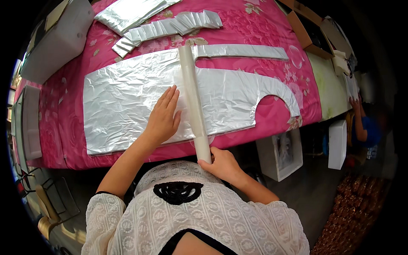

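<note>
A silver foil-like sheet (127,97), cut with a rounded notch at the right and a long strip along its far edge, lies on a pink flowered cloth. Across its middle rests a pale tube (190,80) that looks wrapped in translucent film. Its near end sticks out past the table edge, and my right hand (223,163) is closed around that end. My left hand (163,117) lies flat on the silver sheet, just left of the tube, fingers stretched out. Whether film covers the sheet under my left hand is hard to make out.
Folded silver pieces (170,27) and a larger silver sheet (131,15) lie at the far side. White foam boxes stand at the left (59,42) and under the table (282,157). A cardboard box (310,32) sits far right, near another person in blue (367,131).
</note>
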`<state>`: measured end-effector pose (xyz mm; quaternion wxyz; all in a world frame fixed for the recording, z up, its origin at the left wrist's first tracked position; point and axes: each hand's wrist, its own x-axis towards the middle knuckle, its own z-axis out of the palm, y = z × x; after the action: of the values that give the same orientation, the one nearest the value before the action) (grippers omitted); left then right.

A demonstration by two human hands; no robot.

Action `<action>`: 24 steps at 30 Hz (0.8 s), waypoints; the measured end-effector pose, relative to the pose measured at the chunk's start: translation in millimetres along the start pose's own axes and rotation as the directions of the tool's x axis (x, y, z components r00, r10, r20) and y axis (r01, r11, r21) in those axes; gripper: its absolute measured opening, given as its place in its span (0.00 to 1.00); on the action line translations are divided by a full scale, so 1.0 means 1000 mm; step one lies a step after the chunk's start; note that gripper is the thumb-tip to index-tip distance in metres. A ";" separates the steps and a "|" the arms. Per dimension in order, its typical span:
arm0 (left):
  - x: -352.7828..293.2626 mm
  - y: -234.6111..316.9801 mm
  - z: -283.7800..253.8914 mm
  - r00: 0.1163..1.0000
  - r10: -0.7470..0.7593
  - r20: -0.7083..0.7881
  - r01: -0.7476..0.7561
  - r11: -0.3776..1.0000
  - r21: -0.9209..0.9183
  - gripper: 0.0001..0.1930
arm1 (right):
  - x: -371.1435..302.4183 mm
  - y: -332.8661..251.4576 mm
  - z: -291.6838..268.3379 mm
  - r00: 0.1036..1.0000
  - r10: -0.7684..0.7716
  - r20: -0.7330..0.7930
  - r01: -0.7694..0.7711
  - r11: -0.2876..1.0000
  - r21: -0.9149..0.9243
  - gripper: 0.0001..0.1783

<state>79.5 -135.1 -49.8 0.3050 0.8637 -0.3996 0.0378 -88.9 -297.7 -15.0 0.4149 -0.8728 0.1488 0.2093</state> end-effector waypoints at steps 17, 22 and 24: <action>-0.003 0.013 0.043 0.989 -0.076 0.124 0.048 0.975 0.218 0.31 | 0.222 -0.045 -0.087 0.999 -0.031 0.044 -0.007 0.738 0.675 0.25; -0.001 0.014 0.044 0.991 -0.073 0.111 0.048 0.975 0.218 0.31 | 0.269 -0.031 -0.094 0.999 0.025 -0.020 0.023 -0.151 0.988 0.22; -0.002 0.012 0.045 0.991 -0.075 0.108 0.049 0.974 0.220 0.31 | 0.280 -0.011 -0.110 0.985 0.075 -0.157 0.171 -0.265 0.949 0.21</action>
<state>61.2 -164.6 -80.7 0.1864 0.9045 -0.3829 0.0215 185.9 -402.1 -82.1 0.9396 -0.2173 0.2529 -0.0765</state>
